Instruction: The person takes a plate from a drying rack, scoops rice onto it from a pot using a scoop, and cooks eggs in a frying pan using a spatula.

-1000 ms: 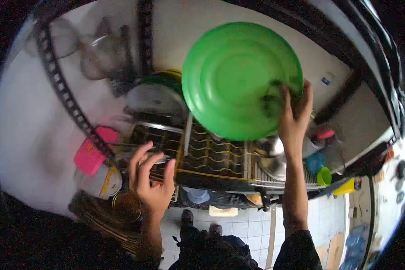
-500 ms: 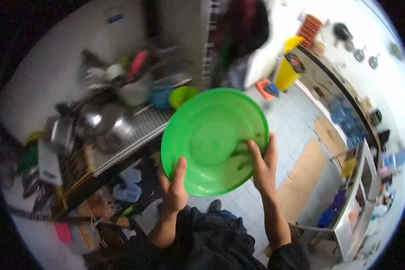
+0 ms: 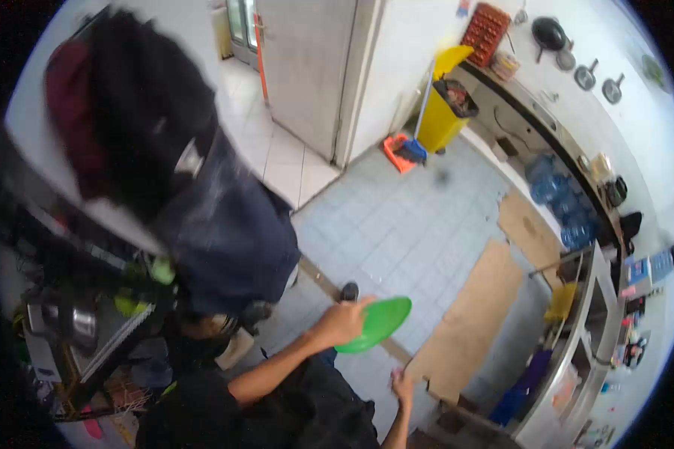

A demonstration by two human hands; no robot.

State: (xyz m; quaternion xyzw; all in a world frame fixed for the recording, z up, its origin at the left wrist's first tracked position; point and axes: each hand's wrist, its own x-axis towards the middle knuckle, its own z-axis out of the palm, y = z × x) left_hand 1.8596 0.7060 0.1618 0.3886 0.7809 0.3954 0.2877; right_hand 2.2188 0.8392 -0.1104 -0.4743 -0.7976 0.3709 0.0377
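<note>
My left hand (image 3: 340, 326) grips a round green plastic bowl (image 3: 384, 325) by its rim. The bowl is tilted nearly edge-on, in front of my dark clothing and above the tiled floor. Lower right of it, apart from the bowl, is my right hand (image 3: 402, 388), its fingers curled in and nothing visible in them. A dark shoe (image 3: 349, 292) shows just beyond the bowl.
Dark clothes (image 3: 202, 187) hang at the left, by a rack with metal pots (image 3: 79, 322). Cardboard sheets (image 3: 472, 322) lie on the floor. A yellow bin (image 3: 442, 123), an orange dustpan (image 3: 398, 153) and a door (image 3: 307, 67) are farther back. A metal-framed counter (image 3: 562, 367) stands right.
My view has swung right, away from the rack. Both hands held the bowl before; my right hand has let go, and my left hand has lowered it and turned it edge-on.
</note>
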